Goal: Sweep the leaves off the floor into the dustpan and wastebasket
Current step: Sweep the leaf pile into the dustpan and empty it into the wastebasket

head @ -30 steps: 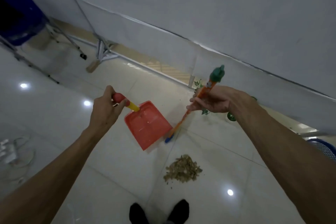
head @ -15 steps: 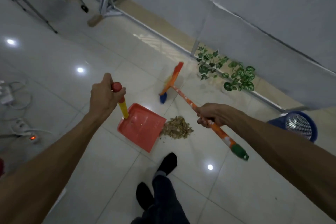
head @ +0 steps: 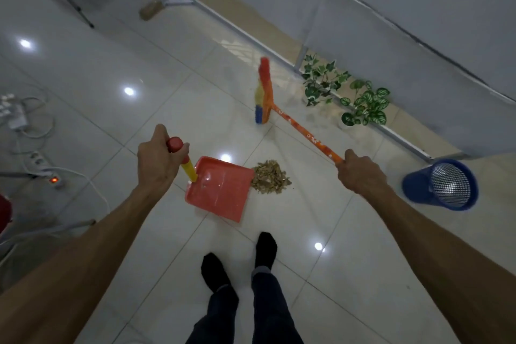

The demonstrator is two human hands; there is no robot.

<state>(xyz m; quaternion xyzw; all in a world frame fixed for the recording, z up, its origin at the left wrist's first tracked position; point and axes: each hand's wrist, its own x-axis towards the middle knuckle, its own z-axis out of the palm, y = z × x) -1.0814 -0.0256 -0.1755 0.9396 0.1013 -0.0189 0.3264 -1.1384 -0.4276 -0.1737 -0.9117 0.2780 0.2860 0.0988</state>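
Leaves [head: 270, 176], dry and brown, lie in a small heap on the white tiled floor [head: 173, 98], touching the open front edge of the red dustpan [head: 220, 190]. That dustpan rests on the floor with its mouth toward the heap; the left hand [head: 156, 160] is clamped around its yellow and red handle. Beyond the heap, the right hand [head: 360, 173] is clamped around the orange stick of the broom [head: 304, 131], whose multicoloured head is well apart from the leaves, on their far side. Near that hand, on its right, stands a blue mesh wastebasket [head: 441, 184], tilted in the view. Green plants [head: 346, 92] lie along the wall's base. Two dark-socked feet [head: 240, 260] stand below.
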